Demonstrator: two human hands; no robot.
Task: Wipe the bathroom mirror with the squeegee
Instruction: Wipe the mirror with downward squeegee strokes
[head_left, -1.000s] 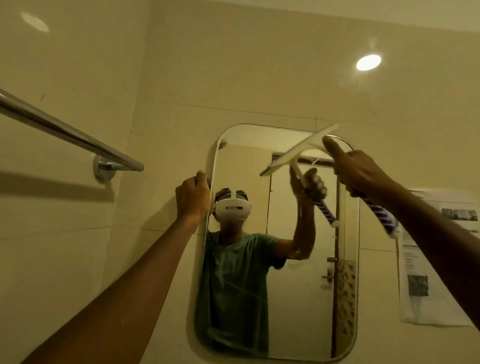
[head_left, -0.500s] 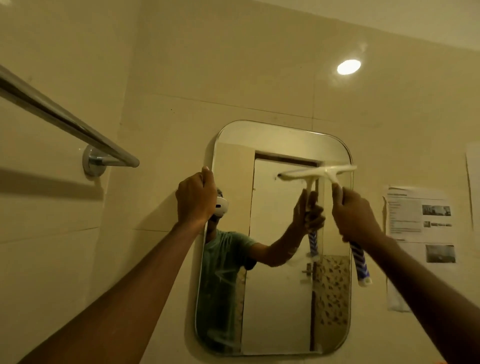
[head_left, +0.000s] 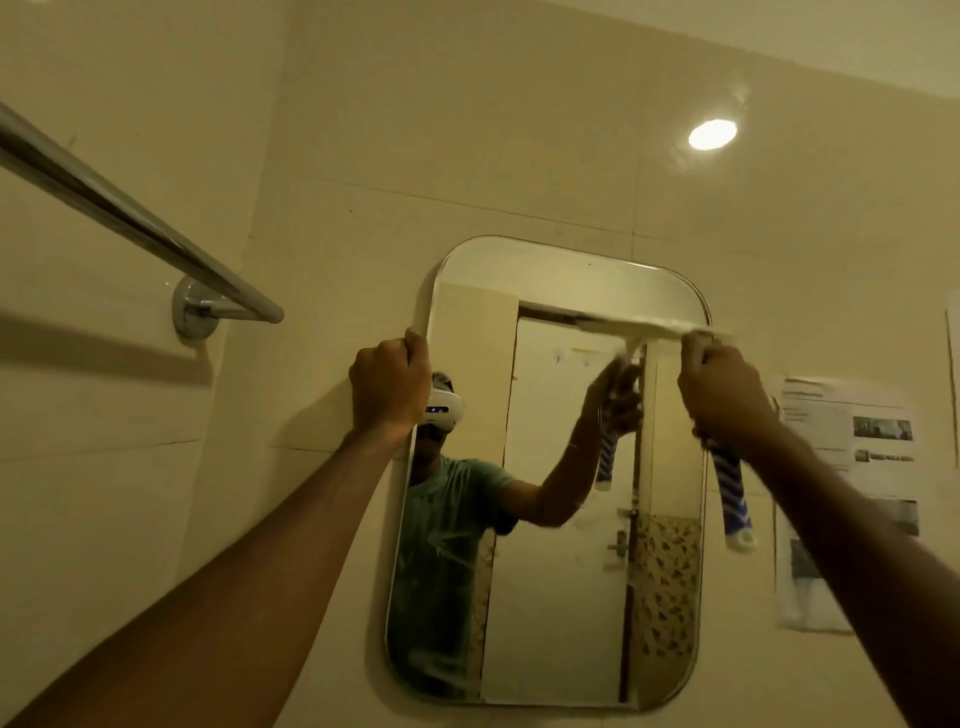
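Note:
A rounded rectangular mirror (head_left: 561, 597) hangs on the beige tiled wall ahead. My left hand (head_left: 388, 387) grips its upper left edge. My right hand (head_left: 724, 397) is closed around the blue-and-white striped handle of a squeegee (head_left: 732, 499). The white blade (head_left: 639, 327) lies almost level against the glass in the upper right part of the mirror, blurred by motion. Streaks show on the lower left of the glass. The mirror reflects a person in a green shirt with a white headset.
A chrome towel bar (head_left: 130, 223) juts from the left wall at head height, ending in a round mount (head_left: 195, 309). Printed paper sheets (head_left: 841, 499) are stuck to the wall right of the mirror. A round light glare (head_left: 712, 134) shows high on the tiles.
The squeegee blade went from tilted at the mirror's top right corner to almost level on the upper glass. My right hand dropped lower. My left hand stayed on the mirror's left edge.

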